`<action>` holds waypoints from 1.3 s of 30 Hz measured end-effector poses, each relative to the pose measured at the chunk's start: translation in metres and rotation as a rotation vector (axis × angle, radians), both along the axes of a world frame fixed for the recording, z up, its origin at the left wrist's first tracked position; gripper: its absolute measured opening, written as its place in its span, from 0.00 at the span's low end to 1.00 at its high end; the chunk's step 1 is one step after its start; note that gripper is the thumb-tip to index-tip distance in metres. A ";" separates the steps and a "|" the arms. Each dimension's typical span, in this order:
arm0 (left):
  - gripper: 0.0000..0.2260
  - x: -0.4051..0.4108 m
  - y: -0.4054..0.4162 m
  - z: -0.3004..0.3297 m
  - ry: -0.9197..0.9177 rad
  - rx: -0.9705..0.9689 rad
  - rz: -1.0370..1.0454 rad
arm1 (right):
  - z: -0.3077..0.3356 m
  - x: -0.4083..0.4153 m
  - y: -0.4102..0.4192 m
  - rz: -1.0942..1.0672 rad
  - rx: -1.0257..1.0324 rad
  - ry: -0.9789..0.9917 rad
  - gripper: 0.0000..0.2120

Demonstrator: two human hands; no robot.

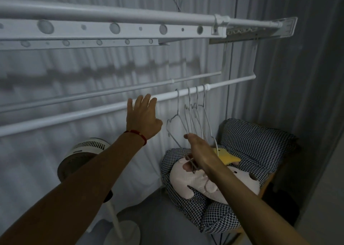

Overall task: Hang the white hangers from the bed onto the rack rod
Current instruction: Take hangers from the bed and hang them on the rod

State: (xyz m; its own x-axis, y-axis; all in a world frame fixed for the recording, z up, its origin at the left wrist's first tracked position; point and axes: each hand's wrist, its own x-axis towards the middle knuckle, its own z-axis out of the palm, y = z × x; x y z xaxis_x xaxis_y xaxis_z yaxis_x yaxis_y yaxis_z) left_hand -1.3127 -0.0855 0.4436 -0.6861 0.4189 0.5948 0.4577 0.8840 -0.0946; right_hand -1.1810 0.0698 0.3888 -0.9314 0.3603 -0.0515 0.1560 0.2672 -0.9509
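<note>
Head view, right grip [197, 155] pinching hangers [193, 118] (hooked on rod [93, 112]), left grip [142, 114] spread beside them.

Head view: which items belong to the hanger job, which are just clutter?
Job:
- white hangers, hooked on the rod
- rack rod
- right hand, grip on a hanger's lower part
- left hand, fingers spread at the rod

Clutter:
- fan
- plush toy
- checked cushions
- upper perforated rail
- curtain
</note>
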 end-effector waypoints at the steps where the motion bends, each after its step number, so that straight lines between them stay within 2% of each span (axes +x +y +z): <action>1: 0.32 -0.002 -0.001 -0.003 0.021 0.003 -0.008 | -0.002 -0.001 -0.001 -0.009 -0.006 0.005 0.16; 7: 0.31 -0.008 -0.004 -0.017 0.117 0.060 -0.057 | -0.010 -0.005 -0.005 0.008 -0.020 -0.015 0.19; 11: 0.31 -0.010 -0.004 -0.021 0.151 0.071 -0.073 | -0.014 -0.005 -0.006 -0.029 -0.141 -0.070 0.11; 16: 0.31 -0.011 -0.005 -0.025 0.175 0.081 -0.081 | -0.023 -0.005 -0.014 -0.096 -0.215 -0.122 0.21; 25: 0.33 -0.007 0.005 -0.032 0.143 0.085 -0.106 | -0.050 0.011 -0.022 -0.168 -0.215 -0.120 0.21; 28: 0.33 0.006 0.016 -0.039 0.083 0.118 -0.166 | -0.052 0.024 -0.027 -0.204 -0.164 -0.150 0.16; 32: 0.31 0.043 0.034 -0.057 -0.025 0.207 -0.367 | -0.060 0.054 -0.025 -0.255 -0.107 -0.219 0.11; 35: 0.26 0.083 0.044 -0.077 -0.110 0.332 -0.607 | -0.069 0.084 -0.017 -0.321 -0.088 -0.190 0.15; 39: 0.20 0.146 0.054 -0.106 -0.503 0.528 -0.828 | -0.079 0.136 -0.003 -0.408 0.060 -0.121 0.17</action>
State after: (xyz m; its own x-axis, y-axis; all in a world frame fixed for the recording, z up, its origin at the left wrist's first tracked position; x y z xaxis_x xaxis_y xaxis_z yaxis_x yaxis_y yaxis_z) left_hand -1.1663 -0.0312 0.3377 -0.5243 0.6364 0.5658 0.8073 0.1600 0.5681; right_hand -1.0447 0.0663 0.3099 -0.7004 0.7037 -0.1195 0.3700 0.2148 -0.9038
